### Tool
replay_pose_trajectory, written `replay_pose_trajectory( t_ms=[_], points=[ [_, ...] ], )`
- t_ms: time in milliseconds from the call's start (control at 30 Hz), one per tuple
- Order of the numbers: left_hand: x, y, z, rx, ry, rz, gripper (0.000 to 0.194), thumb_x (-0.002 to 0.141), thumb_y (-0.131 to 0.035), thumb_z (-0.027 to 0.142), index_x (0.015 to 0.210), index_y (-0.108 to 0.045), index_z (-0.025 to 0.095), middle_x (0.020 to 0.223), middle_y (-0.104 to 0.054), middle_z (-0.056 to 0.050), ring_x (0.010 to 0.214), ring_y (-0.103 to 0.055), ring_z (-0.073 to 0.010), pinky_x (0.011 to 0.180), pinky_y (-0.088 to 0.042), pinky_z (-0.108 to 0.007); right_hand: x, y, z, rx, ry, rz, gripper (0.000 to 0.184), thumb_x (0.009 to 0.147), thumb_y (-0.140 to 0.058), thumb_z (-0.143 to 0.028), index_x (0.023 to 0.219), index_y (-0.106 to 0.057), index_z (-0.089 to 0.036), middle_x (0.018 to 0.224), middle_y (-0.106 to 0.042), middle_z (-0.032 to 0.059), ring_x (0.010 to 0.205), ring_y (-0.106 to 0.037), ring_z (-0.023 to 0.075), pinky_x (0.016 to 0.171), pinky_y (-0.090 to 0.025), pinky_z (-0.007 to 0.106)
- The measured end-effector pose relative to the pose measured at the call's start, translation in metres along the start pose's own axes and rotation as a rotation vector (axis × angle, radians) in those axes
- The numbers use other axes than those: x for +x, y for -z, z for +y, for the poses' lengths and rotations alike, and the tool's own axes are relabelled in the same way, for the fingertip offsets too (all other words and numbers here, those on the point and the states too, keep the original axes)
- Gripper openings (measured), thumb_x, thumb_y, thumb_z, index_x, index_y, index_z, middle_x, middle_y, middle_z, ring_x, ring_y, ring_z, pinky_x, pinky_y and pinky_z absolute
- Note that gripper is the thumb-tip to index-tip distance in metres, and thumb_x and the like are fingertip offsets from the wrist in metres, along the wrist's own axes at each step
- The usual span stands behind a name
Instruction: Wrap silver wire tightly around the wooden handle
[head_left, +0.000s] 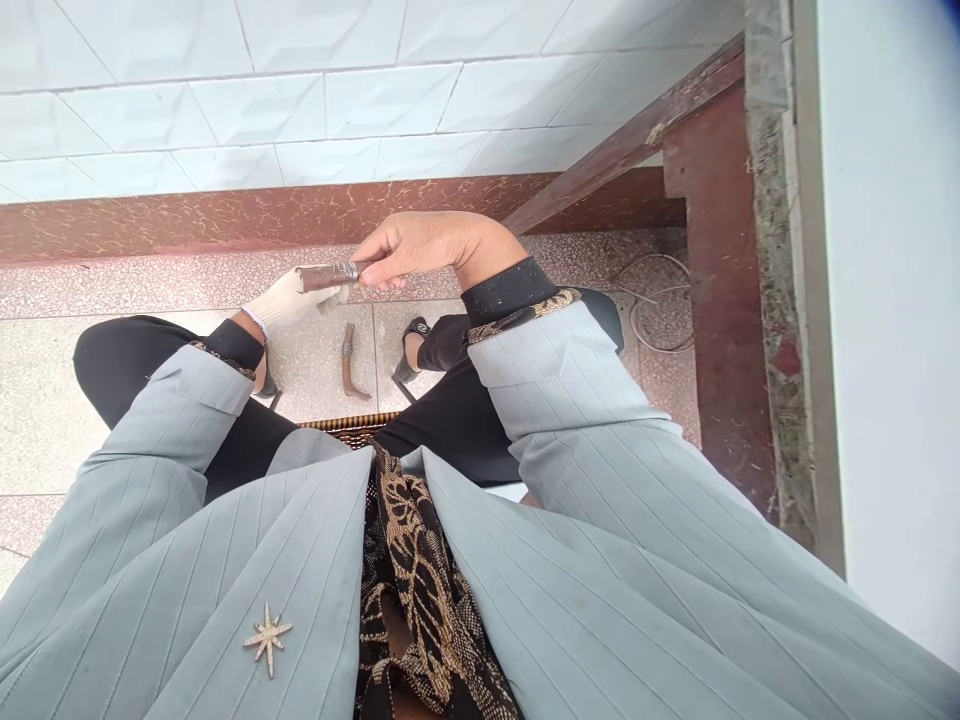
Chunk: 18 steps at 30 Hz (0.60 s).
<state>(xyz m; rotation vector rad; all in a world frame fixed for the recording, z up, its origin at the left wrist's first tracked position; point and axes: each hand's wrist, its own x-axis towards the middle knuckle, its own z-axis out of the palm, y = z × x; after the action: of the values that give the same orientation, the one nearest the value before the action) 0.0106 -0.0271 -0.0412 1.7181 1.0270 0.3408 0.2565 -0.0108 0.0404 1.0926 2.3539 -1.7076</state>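
A short brown wooden handle (321, 277) with silvery wire wound around its right end is held up between my two hands, above the floor. My left hand (287, 303), in a white knit glove, is closed around the handle's left part from below. At the wire-wound end, my bare right hand (427, 245) pinches with thumb and fingers. What lies inside that pinch beyond the handle's end is hidden. On the floor tile below lies a second brown wooden piece (348, 365), bent at its lower end, with a band near the middle.
A white tiled wall (262, 110) with a brown base strip runs ahead of me. To the right stand a dark red wooden frame (724, 280) and a slanted bar (622, 140). A loop of pale cable (637, 315) lies on the floor. A woven seat edge (349, 430) shows between my legs.
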Motion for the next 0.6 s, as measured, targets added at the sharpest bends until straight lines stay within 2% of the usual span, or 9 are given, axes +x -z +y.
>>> replay_pose_trajectory(
  t_ms=[133,200,267,333,433,500,600],
  points=[
    [-0.003,-0.01,0.005,-0.008,0.056,-0.127,0.017,0.095,-0.055,0.028,0.089,-0.067,0.018,0.073,-0.062,-0.001,0.068,-0.057,-0.0153,0.072,-0.047,-0.03,0.005,0.001,0.008,0.022,-0.06,0.243,0.019,0.095,-0.067,-0.022,0.078,-0.065,-0.014,0.07,-0.062,0.0013,0.066,-0.053,0.0104,0.068,-0.04,0.025],
    [-0.004,-0.011,0.01,0.051,0.047,-0.174,0.018,0.095,-0.055,0.03,0.088,-0.067,0.019,0.068,-0.058,0.0,0.064,-0.053,-0.0152,0.068,-0.043,-0.03,0.011,0.0,0.013,-0.059,-0.145,0.312,0.019,0.093,-0.07,-0.023,0.076,-0.066,-0.015,0.068,-0.06,0.0025,0.07,-0.055,0.0138,0.068,-0.039,0.027],
    [-0.005,-0.01,0.014,0.146,0.022,-0.183,0.02,0.093,-0.055,0.032,0.081,-0.065,0.02,0.065,-0.054,0.002,0.062,-0.049,-0.0149,0.066,-0.04,-0.031,0.016,-0.003,0.017,-0.184,-0.229,0.328,0.02,0.091,-0.073,-0.022,0.073,-0.067,-0.016,0.063,-0.056,0.0024,0.072,-0.056,0.0164,0.069,-0.037,0.029],
    [-0.005,-0.008,0.017,0.232,0.002,-0.18,0.02,0.09,-0.056,0.031,0.074,-0.063,0.02,0.065,-0.053,0.002,0.063,-0.048,-0.0153,0.067,-0.039,-0.031,0.021,-0.008,0.015,-0.304,-0.314,0.272,0.023,0.088,-0.076,-0.017,0.068,-0.066,-0.016,0.058,-0.05,0.001,0.071,-0.055,0.0164,0.068,-0.034,0.03],
    [-0.006,-0.005,0.019,0.292,-0.007,-0.18,0.018,0.085,-0.054,0.028,0.074,-0.067,0.019,0.069,-0.058,0.001,0.07,-0.052,-0.0165,0.072,-0.042,-0.032,0.025,-0.017,0.005,-0.385,-0.426,0.017,0.026,0.091,-0.075,-0.01,0.067,-0.067,-0.013,0.054,-0.05,-0.0016,0.064,-0.05,0.0118,0.067,-0.03,0.029],
    [-0.008,-0.003,0.02,0.298,-0.023,-0.177,0.019,0.085,-0.054,0.029,0.078,-0.069,0.019,0.071,-0.06,0.001,0.072,-0.054,-0.0166,0.074,-0.043,-0.032,0.024,-0.021,-0.001,-0.365,-0.438,-0.134,0.026,0.094,-0.071,-0.006,0.069,-0.068,-0.011,0.052,-0.051,-0.0028,0.06,-0.045,0.0085,0.065,-0.027,0.029],
    [-0.009,0.001,0.022,0.288,-0.064,-0.179,0.022,0.087,-0.055,0.033,0.08,-0.07,0.018,0.074,-0.063,0.0,0.073,-0.056,-0.0166,0.076,-0.045,-0.032,0.021,-0.022,-0.007,-0.293,-0.374,-0.212,0.026,0.097,-0.07,-0.005,0.071,-0.068,-0.009,0.049,-0.048,-0.0046,0.055,-0.039,0.0062,0.063,-0.025,0.029]
  ],
)
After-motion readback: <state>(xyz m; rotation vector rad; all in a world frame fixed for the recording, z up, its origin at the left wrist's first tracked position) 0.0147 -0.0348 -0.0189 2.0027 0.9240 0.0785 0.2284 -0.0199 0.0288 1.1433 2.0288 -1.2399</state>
